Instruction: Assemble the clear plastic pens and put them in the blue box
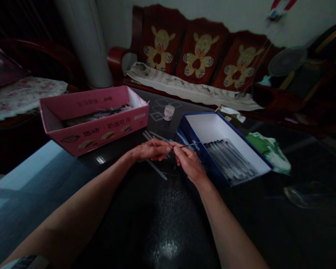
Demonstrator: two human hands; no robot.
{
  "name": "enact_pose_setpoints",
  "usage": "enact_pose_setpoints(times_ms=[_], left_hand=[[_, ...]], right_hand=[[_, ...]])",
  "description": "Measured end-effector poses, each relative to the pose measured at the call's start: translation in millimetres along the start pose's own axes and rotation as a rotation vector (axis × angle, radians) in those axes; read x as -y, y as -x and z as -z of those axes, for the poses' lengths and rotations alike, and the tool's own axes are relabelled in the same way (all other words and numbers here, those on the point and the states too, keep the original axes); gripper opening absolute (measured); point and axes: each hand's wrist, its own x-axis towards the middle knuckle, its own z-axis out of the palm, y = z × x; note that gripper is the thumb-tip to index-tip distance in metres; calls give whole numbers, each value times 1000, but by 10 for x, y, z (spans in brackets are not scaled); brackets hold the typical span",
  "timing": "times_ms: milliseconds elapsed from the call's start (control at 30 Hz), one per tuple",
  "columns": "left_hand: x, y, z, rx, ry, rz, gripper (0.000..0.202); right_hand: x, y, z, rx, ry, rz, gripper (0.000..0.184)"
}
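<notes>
Our right hand (189, 161) has its grip clamped on a thin rod (190, 144), which juts toward the blue box (254, 157); our left hand (152, 149) meets it at the fingertips, though we cannot tell whether its grip is clamped on the rod too; beneath and beside our hands, clear tubes (157, 170) lie loose on the dark desk (128, 224); to our right, the blue box holds a row of dark-tipped tubes (229, 158); to our left stands the pink box (112, 130), with thin pieces inside; between the boxes, farther off, sits a small jar (168, 113); a green-and-white bag (268, 151) lies beyond the blue box.
</notes>
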Motion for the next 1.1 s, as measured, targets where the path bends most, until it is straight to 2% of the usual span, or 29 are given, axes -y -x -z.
enact_pose_setpoints(times_ms=[67, 133, 267, 367, 467, 533, 600, 700, 800, 900, 1000, 1100], left_hand=[[7, -15, -4, -42, -44, 11, 35], [19, -34, -3, -107, -89, 19, 34], [28, -57, 3, -201, -178, -12, 34], [6, -46, 5, -229, -208, -67, 34], [-17, -21, 13, -188, -205, -68, 38], [-8, -16, 21, -153, -209, -69, 41], [25, -24, 27, -131, -200, -90, 41], [86, -47, 28, -124, -144, -132, 42], [109, -54, 29, -145, -116, -152, 44], [95, -43, 39, -154, -116, -164, 43], [89, -39, 53, -186, -134, -175, 39], [108, -45, 61, -202, -159, -164, 38]], right_hand=[[4, -7, -6, -45, 52, 4, 38], [17, -27, 14, -152, -20, 18, 41], [72, -73, 95, -366, -257, 105, 26], [111, -93, 127, -383, -401, 45, 21], [101, -107, 118, -405, -534, -66, 21], [57, -111, 91, -416, -546, -100, 21], [-8, -106, 48, -421, -456, -87, 21], [-99, -82, -17, -408, -190, -32, 23], [-124, -63, -15, -317, 46, 2, 26], [-65, -68, 118, -174, 263, 89, 24], [33, -81, 350, -168, 504, 210, 20], [111, -75, 565, -147, 713, 224, 15]])
